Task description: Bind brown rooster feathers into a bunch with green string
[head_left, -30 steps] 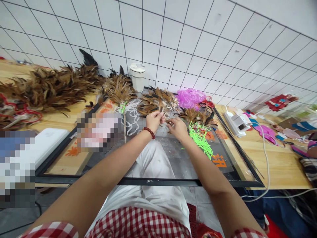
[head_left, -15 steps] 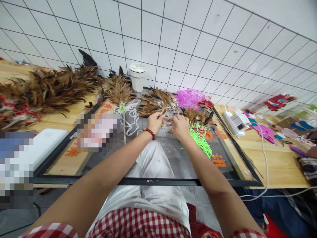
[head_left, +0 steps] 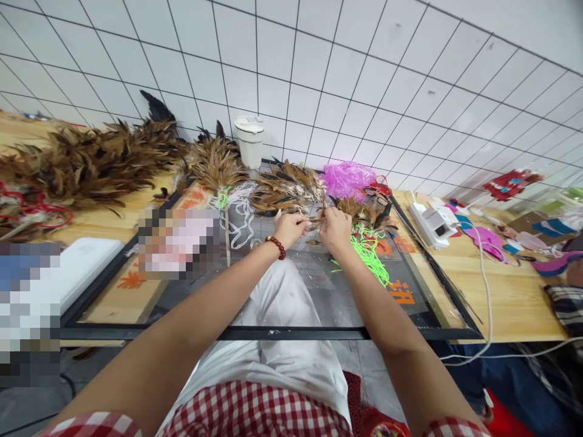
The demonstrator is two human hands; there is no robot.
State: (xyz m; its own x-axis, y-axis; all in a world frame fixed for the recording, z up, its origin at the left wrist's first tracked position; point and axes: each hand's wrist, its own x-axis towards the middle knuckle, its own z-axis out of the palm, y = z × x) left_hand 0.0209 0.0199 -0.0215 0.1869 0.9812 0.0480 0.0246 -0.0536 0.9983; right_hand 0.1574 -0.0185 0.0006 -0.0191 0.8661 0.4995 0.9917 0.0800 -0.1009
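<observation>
Over the glass panel my left hand (head_left: 290, 229), with a beaded bracelet on its wrist, is closed in a pinch. Close by on its right, my right hand (head_left: 336, 229) is curled, fingertips pressed together. A small brown feather (head_left: 315, 224) spans the gap between the fingertips; its ends are hidden by my fingers. Just behind lies a pile of brown and black feathers (head_left: 286, 189). Another feather bunch (head_left: 364, 212) and bright green strings (head_left: 370, 258) sit right of my right hand. To the left stands a feather duster (head_left: 219, 167) with a thin stick handle and white string (head_left: 241, 218) beside it.
The black-framed glass panel (head_left: 291, 333) covers the wooden table. A white lidded cup (head_left: 250, 142) and pink plastic (head_left: 348, 177) stand along the tiled wall. A long feather heap (head_left: 91, 161) lies left; a white device (head_left: 432, 224) and cable (head_left: 487, 285) are right.
My right hand has turned, its fingertips now pointing more upward and back. My left hand has shifted slightly lower and right. The feather piles stay where they were.
</observation>
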